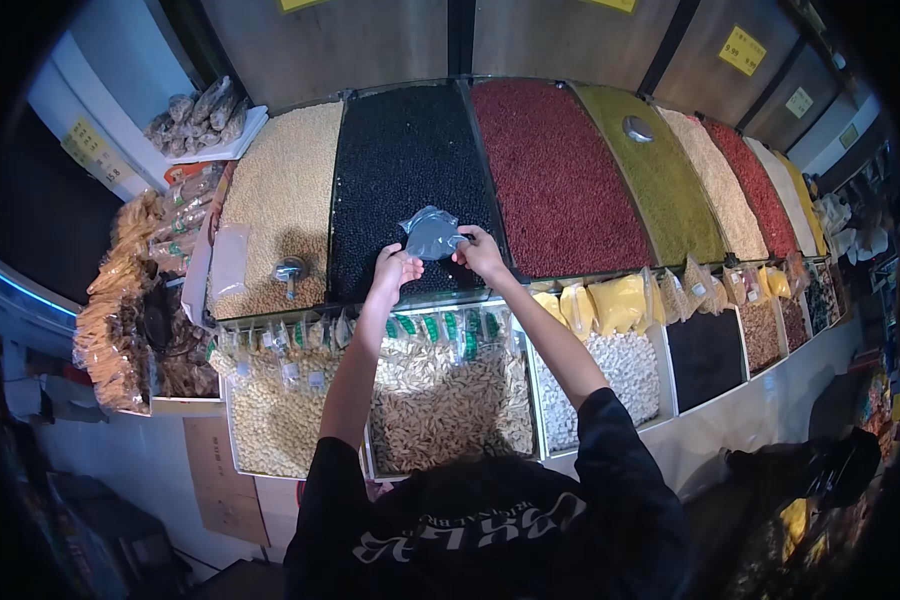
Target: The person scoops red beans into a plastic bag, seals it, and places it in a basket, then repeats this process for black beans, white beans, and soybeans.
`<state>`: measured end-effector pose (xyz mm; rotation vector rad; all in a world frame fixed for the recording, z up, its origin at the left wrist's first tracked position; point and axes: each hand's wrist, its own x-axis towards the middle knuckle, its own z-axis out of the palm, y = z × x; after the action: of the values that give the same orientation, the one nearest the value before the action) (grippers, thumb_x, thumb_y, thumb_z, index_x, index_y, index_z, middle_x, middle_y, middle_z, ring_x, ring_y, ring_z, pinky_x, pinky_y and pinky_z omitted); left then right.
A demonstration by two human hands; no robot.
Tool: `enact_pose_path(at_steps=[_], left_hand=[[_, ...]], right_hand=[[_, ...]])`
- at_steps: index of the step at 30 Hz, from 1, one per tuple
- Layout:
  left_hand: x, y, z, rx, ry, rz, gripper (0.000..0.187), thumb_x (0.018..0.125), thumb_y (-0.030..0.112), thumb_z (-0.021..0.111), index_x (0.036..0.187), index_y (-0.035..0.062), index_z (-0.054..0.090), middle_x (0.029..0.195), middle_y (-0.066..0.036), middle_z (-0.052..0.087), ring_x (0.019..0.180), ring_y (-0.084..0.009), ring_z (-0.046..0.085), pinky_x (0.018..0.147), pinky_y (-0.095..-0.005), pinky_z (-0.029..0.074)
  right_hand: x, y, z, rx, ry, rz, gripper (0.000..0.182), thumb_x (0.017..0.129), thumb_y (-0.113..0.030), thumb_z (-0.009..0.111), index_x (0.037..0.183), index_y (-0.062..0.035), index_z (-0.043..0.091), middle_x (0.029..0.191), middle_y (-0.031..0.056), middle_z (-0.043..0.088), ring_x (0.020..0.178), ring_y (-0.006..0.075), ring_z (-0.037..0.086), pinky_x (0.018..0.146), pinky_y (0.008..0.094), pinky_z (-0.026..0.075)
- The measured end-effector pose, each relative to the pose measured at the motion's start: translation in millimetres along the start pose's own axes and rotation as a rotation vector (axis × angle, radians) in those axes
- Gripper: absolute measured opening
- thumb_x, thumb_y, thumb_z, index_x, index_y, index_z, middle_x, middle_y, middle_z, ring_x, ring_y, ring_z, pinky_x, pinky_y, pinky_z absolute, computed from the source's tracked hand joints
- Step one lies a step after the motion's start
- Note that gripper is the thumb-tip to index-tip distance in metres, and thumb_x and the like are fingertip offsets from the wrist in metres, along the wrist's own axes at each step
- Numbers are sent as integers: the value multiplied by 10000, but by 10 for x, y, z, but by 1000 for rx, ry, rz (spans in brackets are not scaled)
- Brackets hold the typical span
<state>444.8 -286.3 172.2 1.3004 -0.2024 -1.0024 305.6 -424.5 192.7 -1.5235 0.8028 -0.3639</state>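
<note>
A clear plastic bag hangs between my two hands, above the bin of black beans. My right hand pinches its right edge between thumb and fingers. At the lower left side of the bag, my left hand has its fingers curled at the film; exactly how they grip it is hard to see. The bag looks puffed out, and dark beans show through it. To the left is a bin of pale beans with a metal scoop; to the right is a bin of red beans.
A bin of green beans holds a round metal dish. Small packets hang along the front ledge. Below sit trays of brown dried pieces and white pieces. Bagged goods are stacked at left.
</note>
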Motion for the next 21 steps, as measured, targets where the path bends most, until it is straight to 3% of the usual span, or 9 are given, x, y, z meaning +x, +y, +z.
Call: enact_pose_path(at_steps=[3,9,13,14,16,18,19,20,21], left_hand=[[96,364,162,15,0,74,529,869,56,446,1330,-49,209,766,-145,595,635,-187,593,573,-300,503],[84,1381,405,40,-79,302,470,880,38,392,1315,-44,235,808,-144,589,694,-189,592,658,-298,501],[-149,1621,377,8,-196,438,464,918,90,407,1331,-24,229,796,-129,586,645,-169,579,616,-283,497],[-254,1596,339,160,-165,415,449,940,128,398,1340,1,237,814,-129,586,660,-163,581,594,-274,495],[-400,1342,167,532,-17,403,483,971,245,412,1370,44,228,787,-88,564,638,-127,555,515,-252,471],[-642,844,-245,972,93,654,539,942,236,494,1365,5,251,690,-21,479,568,-97,446,535,-242,410],[-937,597,-427,1000,125,697,496,928,233,494,1325,2,307,654,-80,485,578,-160,476,583,-318,411],[-1378,393,-576,846,65,647,395,920,234,510,1226,6,411,650,-79,482,579,-170,462,592,-331,413],[-1608,11,-847,927,92,1026,281,917,252,515,1070,17,500,642,-87,485,576,-176,470,567,-335,410]], right_hand=[[217,-180,-2,93,89,-142,391,835,-7,452,1225,7,472,665,69,590,564,103,540,520,243,431],[276,-1292,-116,127,132,-306,376,833,-45,449,1199,2,527,639,77,612,577,111,580,570,251,472],[127,-1435,-126,67,68,-467,367,832,-53,448,1186,-10,535,643,68,617,596,104,590,596,255,477],[83,-1372,-114,77,35,-511,365,832,-57,447,1184,-12,535,641,66,619,601,102,593,606,257,479],[-73,-1084,-152,-246,31,-497,443,845,-136,508,1265,-21,431,740,133,640,699,234,635,685,336,492],[-382,-646,-209,-426,9,-426,510,849,-191,542,1302,-32,369,808,174,639,773,317,631,725,384,483],[-582,-377,-266,-434,-30,-374,534,850,-213,555,1309,-36,348,832,190,634,801,348,623,737,405,474],[-861,-125,-343,-466,-82,-355,491,856,-220,547,1281,-35,383,834,194,635,792,339,625,728,396,474],[-1072,338,-433,-467,-122,-404,446,873,-226,556,1258,-30,447,815,114,639,743,208,617,711,333,482]])
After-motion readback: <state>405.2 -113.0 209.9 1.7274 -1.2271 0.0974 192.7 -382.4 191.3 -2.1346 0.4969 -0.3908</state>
